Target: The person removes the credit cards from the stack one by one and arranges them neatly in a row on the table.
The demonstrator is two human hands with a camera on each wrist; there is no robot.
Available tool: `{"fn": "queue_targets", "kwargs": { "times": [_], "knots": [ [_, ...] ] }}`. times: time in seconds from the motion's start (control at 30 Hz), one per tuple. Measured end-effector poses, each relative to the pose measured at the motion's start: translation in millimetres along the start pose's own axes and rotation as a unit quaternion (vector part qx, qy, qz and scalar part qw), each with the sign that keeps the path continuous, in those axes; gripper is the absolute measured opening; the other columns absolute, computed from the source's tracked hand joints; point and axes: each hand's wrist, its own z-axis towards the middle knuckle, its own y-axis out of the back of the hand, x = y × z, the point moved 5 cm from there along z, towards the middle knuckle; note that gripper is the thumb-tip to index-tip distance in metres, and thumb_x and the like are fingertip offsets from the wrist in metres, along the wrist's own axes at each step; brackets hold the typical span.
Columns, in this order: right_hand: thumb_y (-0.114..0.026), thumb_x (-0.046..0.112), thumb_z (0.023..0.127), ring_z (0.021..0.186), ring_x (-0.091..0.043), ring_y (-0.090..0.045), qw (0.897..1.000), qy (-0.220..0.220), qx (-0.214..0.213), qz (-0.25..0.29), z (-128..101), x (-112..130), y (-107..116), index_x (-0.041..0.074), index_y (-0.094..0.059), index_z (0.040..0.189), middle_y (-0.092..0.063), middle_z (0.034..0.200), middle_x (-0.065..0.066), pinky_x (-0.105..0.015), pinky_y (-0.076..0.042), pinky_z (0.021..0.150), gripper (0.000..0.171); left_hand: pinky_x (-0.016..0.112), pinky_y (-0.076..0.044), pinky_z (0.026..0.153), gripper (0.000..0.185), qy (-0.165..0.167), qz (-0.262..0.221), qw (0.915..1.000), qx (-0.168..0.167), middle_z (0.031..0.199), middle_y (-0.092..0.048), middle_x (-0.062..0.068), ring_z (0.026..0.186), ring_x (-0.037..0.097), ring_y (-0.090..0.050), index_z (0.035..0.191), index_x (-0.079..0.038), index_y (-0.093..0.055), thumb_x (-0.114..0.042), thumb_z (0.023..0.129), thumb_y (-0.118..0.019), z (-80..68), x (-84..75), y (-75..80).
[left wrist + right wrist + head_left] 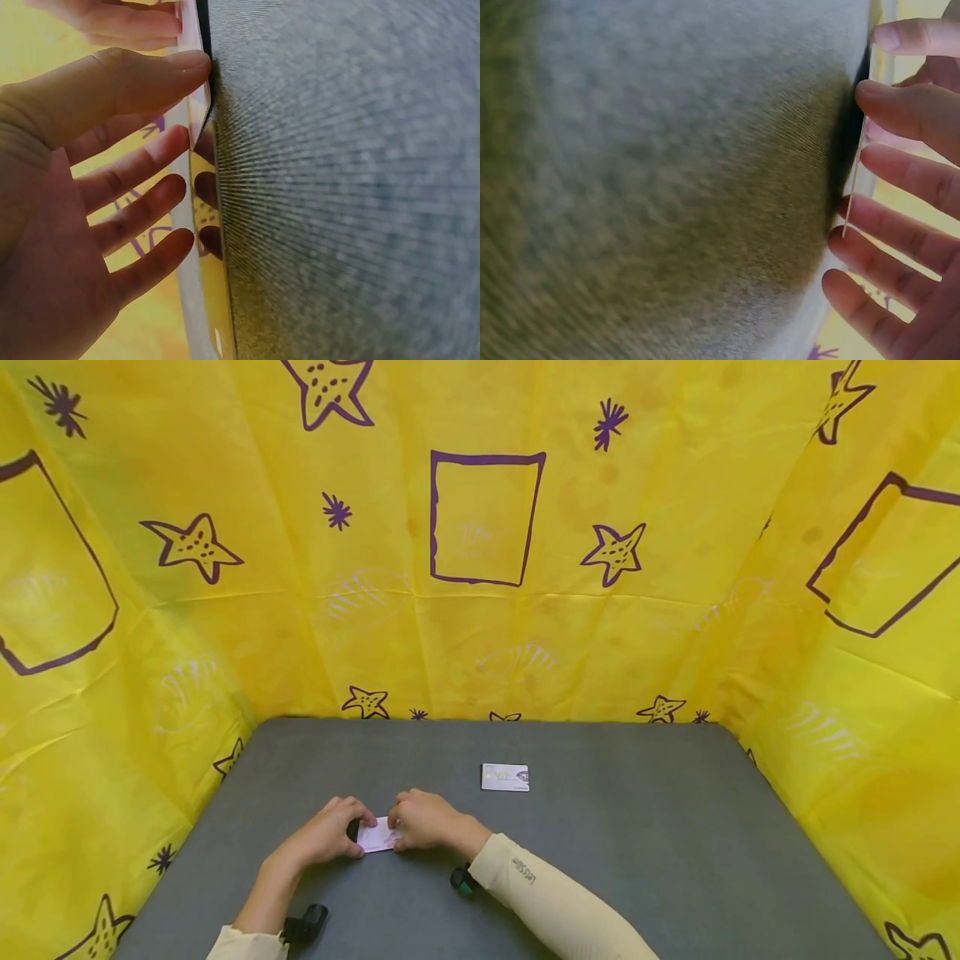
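A small pale pinkish-white card [377, 835] is held between both hands, left of the middle of the grey table. My left hand [330, 833] grips its left end, with the thumb at the near edge and a finger at the far edge. The right hand [426, 820] pinches the right end and covers part of it. In the right wrist view the card [853, 176] shows as a thin edge, with a dark shadow on the table beside it. The left wrist view shows the left thumb [150, 79] against the card, while the other fingers are spread.
A second white card [505, 777] with yellow lettering lies flat farther back, to the right of the hands. Yellow fabric [480, 635] with purple starfish drawings stands around the back and sides of the grey table [637, 860].
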Motion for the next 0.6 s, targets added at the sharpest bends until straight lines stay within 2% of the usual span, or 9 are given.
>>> {"fn": "queue_targets", "kwargs": {
  "times": [0.3, 0.6],
  "knots": [
    [-0.078, 0.035, 0.08, 0.085, -0.009, -0.053, 1.0, 0.001, -0.002, -0.018, -0.4, 3.4, -2.1, 0.022, -0.075, 0.105, -0.062, 0.099, 0.004, -0.019, -0.044, 0.069, 0.028, 0.045, -0.044, 0.087, 0.035, 0.014, -0.005, 0.9999, 0.004, 0.102, -0.062, 0.003, 0.102, 0.027, -0.051, 0.093, -0.013, -0.069, -0.003, 0.064, -0.084, -1.3, 2.0, -0.4],
    [-0.078, 0.034, 0.08, 0.086, -0.009, -0.053, 1.0, -0.004, -0.003, -0.012, 0.8, 4.4, -3.9, 0.022, -0.075, 0.105, -0.061, 0.1, 0.004, -0.019, -0.043, 0.068, 0.028, 0.046, -0.043, 0.089, 0.035, 0.027, -0.005, 0.9996, 0.006, 0.104, -0.062, 0.002, 0.104, 0.027, -0.05, 0.095, -0.014, -0.07, -0.002, 0.065, -0.083, -0.5, 5.5, -1.4]
  ]
}}
